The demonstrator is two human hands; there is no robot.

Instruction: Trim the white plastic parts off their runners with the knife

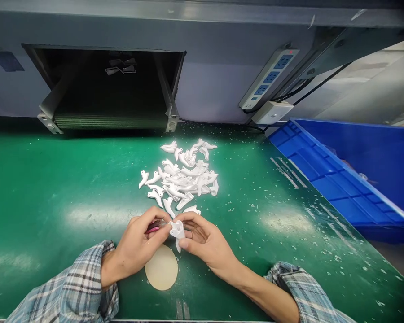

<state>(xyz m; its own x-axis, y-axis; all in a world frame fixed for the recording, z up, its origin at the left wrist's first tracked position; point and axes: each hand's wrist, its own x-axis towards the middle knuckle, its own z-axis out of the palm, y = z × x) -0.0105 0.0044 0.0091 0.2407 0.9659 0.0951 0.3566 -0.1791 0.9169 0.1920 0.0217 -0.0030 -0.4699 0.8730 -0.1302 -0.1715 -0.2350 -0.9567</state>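
Between my fingertips is a small white plastic part [177,229], hollow at the top with a narrow tip pointing down. My right hand [205,242] pinches it from the right with thumb and fingers. My left hand [139,244] is closed, its thumb and index fingertips touching the part's left side. Inside the left hand lies a slim tool with a pink edge [152,230], mostly hidden by the fingers, so its kind is unclear. Just beyond both hands spreads a pile of similar white plastic parts [188,175]. A round cream disc [161,269] lies on the table below the hands.
A conveyor belt [111,121] comes out of the machine opening at the back, carrying several white pieces [121,67]. A blue crate [323,175] stands at right. The power strip [269,78] is fixed to the panel. White specks dot the green tabletop [37,188].
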